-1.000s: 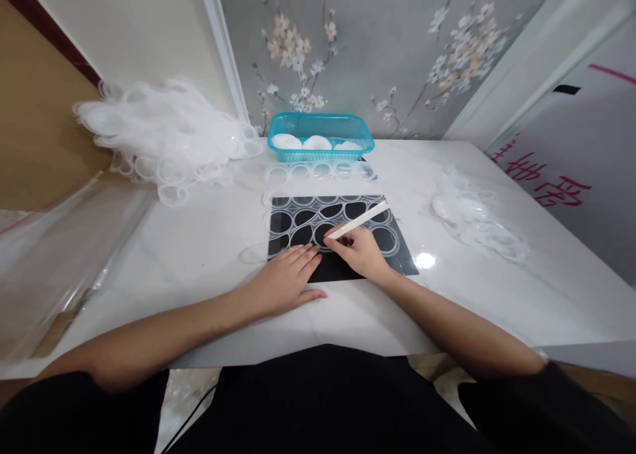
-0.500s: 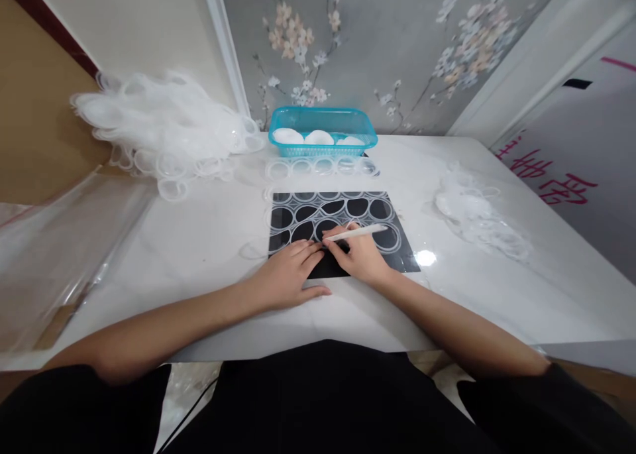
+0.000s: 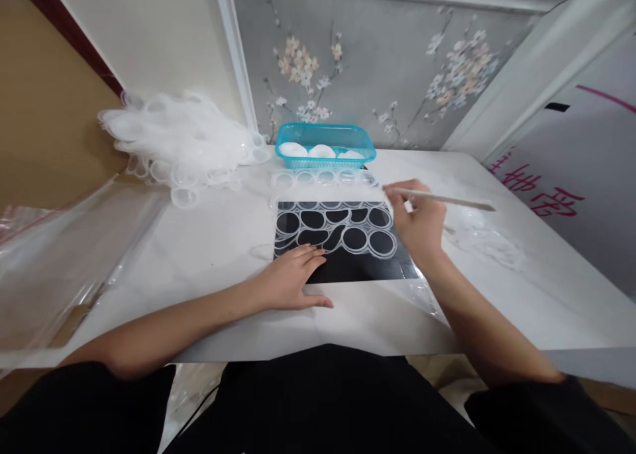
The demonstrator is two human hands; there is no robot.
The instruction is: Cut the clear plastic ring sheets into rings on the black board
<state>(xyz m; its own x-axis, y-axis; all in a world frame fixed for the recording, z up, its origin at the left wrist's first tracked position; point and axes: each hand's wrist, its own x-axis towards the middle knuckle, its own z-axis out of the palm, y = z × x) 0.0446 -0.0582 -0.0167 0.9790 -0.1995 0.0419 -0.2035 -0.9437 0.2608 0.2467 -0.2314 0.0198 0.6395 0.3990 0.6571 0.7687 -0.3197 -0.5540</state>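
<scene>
My left hand (image 3: 295, 278) lies flat, fingers stretched out, with its fingertips on a clear plastic sheet with ring-shaped cutouts (image 3: 355, 240). That sheet lies on a black mat (image 3: 360, 268), and some of its rings look bent out of round near my fingers. Raised beyond the mat's right side, my right hand (image 3: 421, 222) is closed on a slim, pale pen-like tool (image 3: 462, 202). The tool's thin tail points to the right. Its working tip is too small to make out.
Behind the mat stands a blue plastic basket (image 3: 325, 164) holding white round pieces. A big heap of clear ring scraps (image 3: 173, 139) is at the back left, a smaller scrap pile (image 3: 487, 238) at right. Plastic film (image 3: 64, 262) covers the left side of the white table (image 3: 213, 242).
My right hand has lifted off the sheet and swung to the right and away from me, still with the tool. My left hand has stayed on the sheet.
</scene>
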